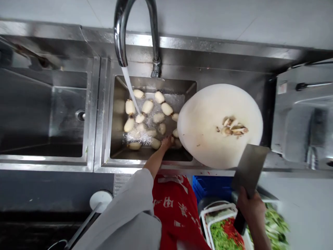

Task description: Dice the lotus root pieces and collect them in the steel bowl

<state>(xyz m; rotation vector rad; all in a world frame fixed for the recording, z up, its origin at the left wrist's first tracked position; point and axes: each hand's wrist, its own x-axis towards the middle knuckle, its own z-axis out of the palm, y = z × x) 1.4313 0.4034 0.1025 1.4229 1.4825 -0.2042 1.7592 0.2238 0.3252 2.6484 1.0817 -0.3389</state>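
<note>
My left hand point(168, 141) reaches into the right-hand basin of the steel sink point(153, 163), among pale lotus root pieces point(167, 109); its fingers are partly hidden, with a piece against them. Water runs from the curved tap point(121, 41) onto the pieces. My right hand point(251, 206) is closed round the dark handle of a cleaver point(251, 166), held at the front edge to the right. A round white cutting board point(205, 128) overlaps the basin's right side. Small brown and white trimmings point(234, 129) lie on the board.
A second basin point(69, 114) is on the left. Below the counter on the right are a blue crate point(213, 185), a white basket point(208, 222) with green and red cut vegetables, and leafy greens point(277, 225). Metal equipment point(304, 104) stands at the far right.
</note>
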